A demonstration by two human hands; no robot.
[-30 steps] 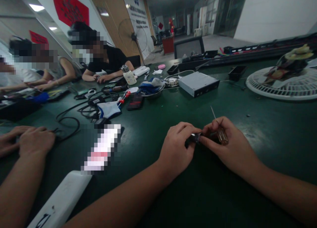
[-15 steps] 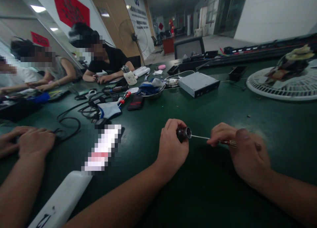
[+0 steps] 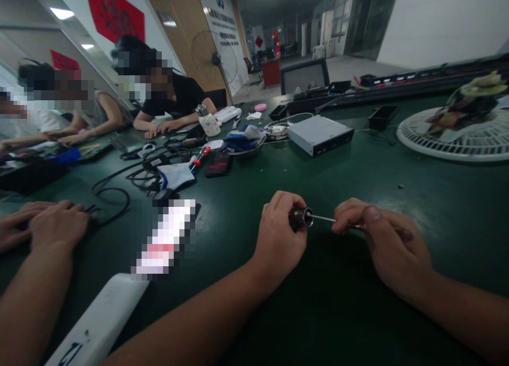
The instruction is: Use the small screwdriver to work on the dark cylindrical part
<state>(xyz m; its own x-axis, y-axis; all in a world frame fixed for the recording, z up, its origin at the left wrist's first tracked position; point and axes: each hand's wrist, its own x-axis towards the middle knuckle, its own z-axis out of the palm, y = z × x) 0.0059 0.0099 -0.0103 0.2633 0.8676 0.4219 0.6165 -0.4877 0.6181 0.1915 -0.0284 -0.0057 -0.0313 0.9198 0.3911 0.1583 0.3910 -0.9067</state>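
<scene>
My left hand (image 3: 281, 231) is wrapped around a dark, short cylindrical part (image 3: 302, 217), its hollow round end turned to the right. My right hand (image 3: 385, 238) grips a screwdriver (image 3: 323, 218) by its reddish handle, with the forefinger along the shaft. The thin metal shaft points left and its tip goes into the open end of the cylinder; the tip itself is hidden inside. Both hands are held above the dark green table (image 3: 338, 313).
A silver disc drive (image 3: 318, 133) and a white fan grille (image 3: 445, 143) lie farther back. Left are a phone (image 3: 167, 238), a white power bank-like object (image 3: 99, 318), cables (image 3: 115, 191) and a red-handled screwdriver (image 3: 202, 155). A co-worker's hands (image 3: 55, 225) rest at far left; other people sit beyond.
My left hand and the cylinder have shifted slightly right, and its open end has turned more toward me. My right hand has moved slightly left, its screwdriver handle turned in the fingers.
</scene>
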